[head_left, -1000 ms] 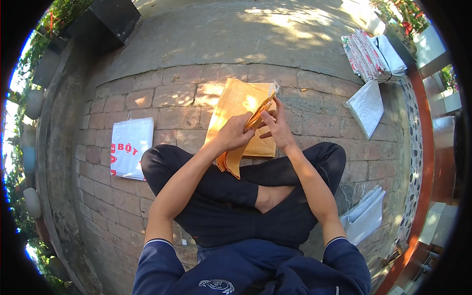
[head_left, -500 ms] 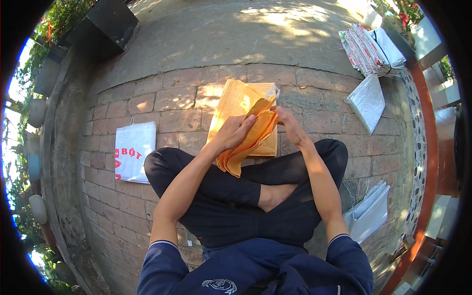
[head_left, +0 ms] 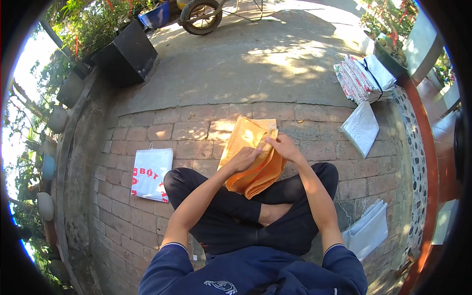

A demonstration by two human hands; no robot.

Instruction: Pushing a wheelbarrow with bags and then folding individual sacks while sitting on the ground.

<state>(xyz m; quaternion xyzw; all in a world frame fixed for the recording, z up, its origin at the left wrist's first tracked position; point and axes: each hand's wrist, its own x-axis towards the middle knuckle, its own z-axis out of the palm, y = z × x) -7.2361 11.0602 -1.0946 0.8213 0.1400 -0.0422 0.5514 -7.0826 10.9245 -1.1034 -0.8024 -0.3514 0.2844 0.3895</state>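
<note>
In the middle of the frame, on the brick floor (head_left: pixel 147 132) just beyond your crossed legs, lies the orange stack (head_left: pixel 246 147) of sacks, and both your hands are on it. Your left hand (head_left: pixel 244 160) presses flat on the near half, fingers closed down over the fabric. Your right hand (head_left: pixel 282 146) pinches the top sack at its far right edge, thumb and fingers shut on the fold. A second ago that top sack was lifted and bunched between your hands; now it lies spread lower over the pile, so the fold looks nearly laid flat, though its near end droops onto your lap.

The stack's far edge sits well clear of the concrete beyond the bricks. To the left, a white printed bag (head_left: pixel 151 173) lies just beside your knee. At upper right, a tied bundle (head_left: pixel 365 76) and a loose white sack (head_left: pixel 362 127) lie well apart from your hands. More white sacks (head_left: pixel 368 231) rest at lower right by your hip. Open brick remains ahead.
</note>
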